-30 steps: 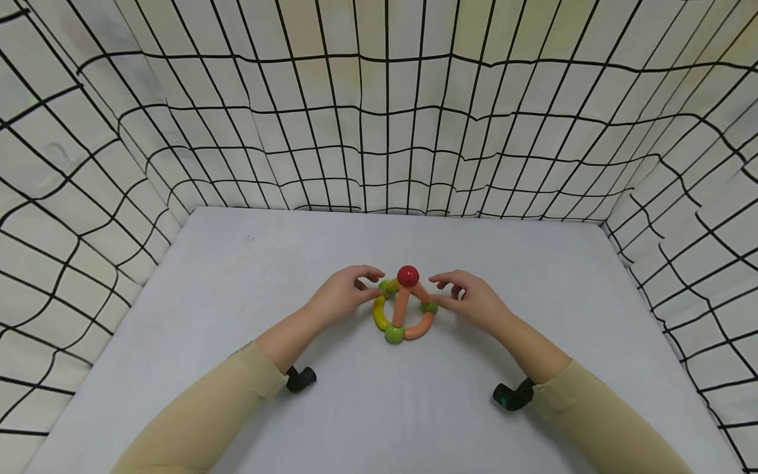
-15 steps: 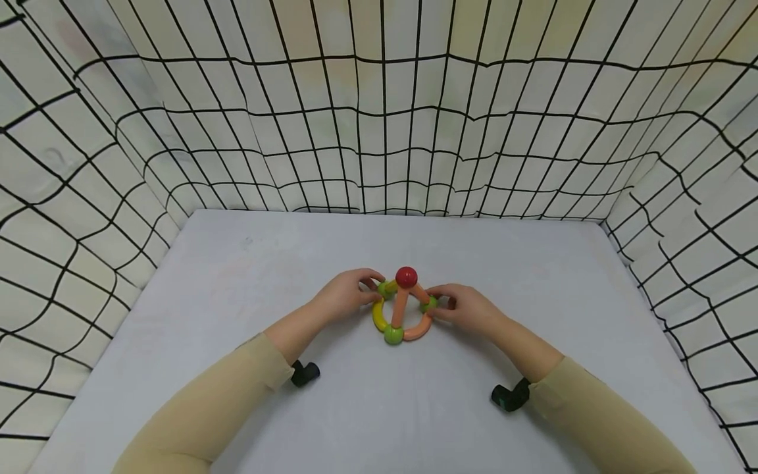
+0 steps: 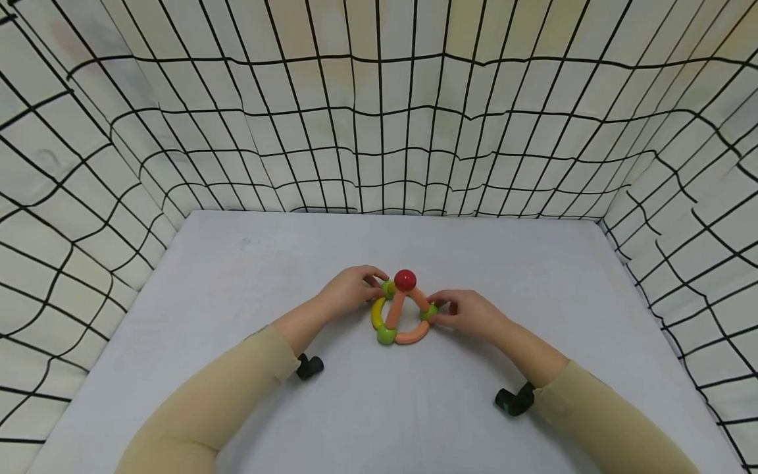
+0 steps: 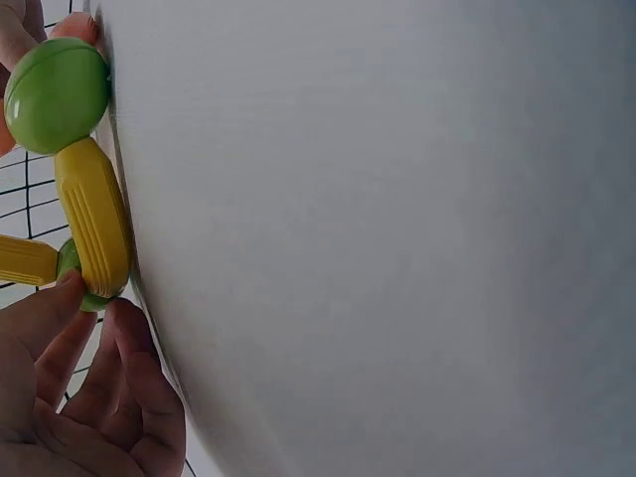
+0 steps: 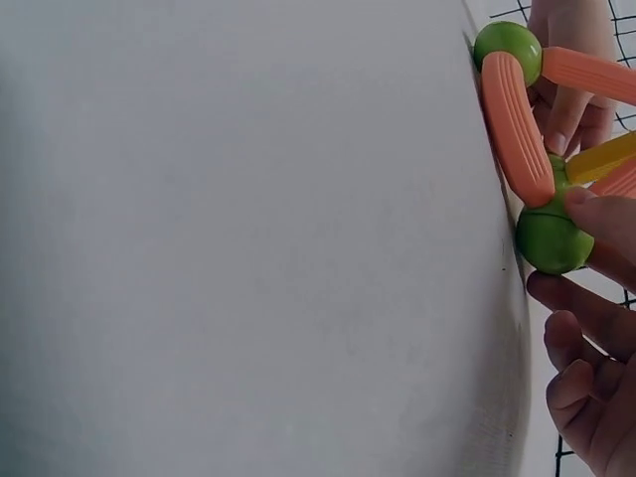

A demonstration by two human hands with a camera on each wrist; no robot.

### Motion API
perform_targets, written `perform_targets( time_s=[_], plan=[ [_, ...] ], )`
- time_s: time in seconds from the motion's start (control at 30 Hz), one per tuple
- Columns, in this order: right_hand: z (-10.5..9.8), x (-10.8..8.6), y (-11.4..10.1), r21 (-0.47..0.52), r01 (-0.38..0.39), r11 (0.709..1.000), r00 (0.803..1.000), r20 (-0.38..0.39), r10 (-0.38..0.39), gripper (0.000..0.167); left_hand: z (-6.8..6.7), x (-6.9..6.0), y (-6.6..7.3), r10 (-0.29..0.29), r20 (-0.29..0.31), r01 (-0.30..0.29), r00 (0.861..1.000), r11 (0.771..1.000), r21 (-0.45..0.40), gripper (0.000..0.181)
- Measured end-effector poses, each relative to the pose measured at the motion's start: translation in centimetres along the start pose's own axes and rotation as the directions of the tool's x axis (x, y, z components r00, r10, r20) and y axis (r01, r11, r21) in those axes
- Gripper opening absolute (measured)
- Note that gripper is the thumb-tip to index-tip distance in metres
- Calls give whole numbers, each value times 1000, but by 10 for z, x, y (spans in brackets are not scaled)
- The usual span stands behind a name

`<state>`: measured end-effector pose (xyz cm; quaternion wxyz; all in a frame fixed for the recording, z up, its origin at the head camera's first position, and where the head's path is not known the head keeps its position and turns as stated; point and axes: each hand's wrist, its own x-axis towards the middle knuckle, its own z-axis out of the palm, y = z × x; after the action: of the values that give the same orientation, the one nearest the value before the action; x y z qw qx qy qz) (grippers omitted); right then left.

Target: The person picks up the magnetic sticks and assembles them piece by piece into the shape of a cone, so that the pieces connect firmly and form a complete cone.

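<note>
A small pyramid of balls and rods stands on the table in the head view. A red ball (image 3: 405, 280) tops it, above two straight orange rods (image 3: 395, 311) and a yellow one (image 4: 25, 260). Green balls form the base corners, joined by a curved yellow rod (image 3: 377, 316) and a curved orange rod (image 3: 412, 336). My left hand (image 3: 349, 290) pinches the far-left green ball (image 3: 388, 288) between thumb and fingers. With thumb and fingers, my right hand (image 3: 472, 313) grips the right green ball (image 5: 555, 238). The front green ball (image 3: 387, 334) is untouched. Fingers partly cover the gripped balls.
The white table (image 3: 379, 408) has black mesh netting (image 3: 379, 131) over pale walls at its back and sides. A black camera mount sits under each wrist, the left mount (image 3: 309, 367) and the right mount (image 3: 514, 399).
My right hand has come down and closed on the right green ball. The left hand has also taken hold. The pyramid has turned slightly, its front green ball shifting left.
</note>
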<state>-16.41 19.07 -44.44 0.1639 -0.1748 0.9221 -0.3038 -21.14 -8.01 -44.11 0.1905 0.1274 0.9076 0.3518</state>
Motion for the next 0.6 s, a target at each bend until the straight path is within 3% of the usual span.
perform_targets(
  time_s=[0.3,0.5,0.6],
  plan=[
    [4,-6,1,7,54,999,999,-5,-54,37,-1,-7,2,-7,-16,7,1000,1000,3,28],
    [3,-9,2,14,58,998,998,-11,-58,36,-5,-34,-1,-40,-74,42,996,999,18,30],
    [1,-11,2,21,56,998,998,-8,-56,35,-4,-51,-1,-66,-68,66,995,998,-8,31]
  ],
)
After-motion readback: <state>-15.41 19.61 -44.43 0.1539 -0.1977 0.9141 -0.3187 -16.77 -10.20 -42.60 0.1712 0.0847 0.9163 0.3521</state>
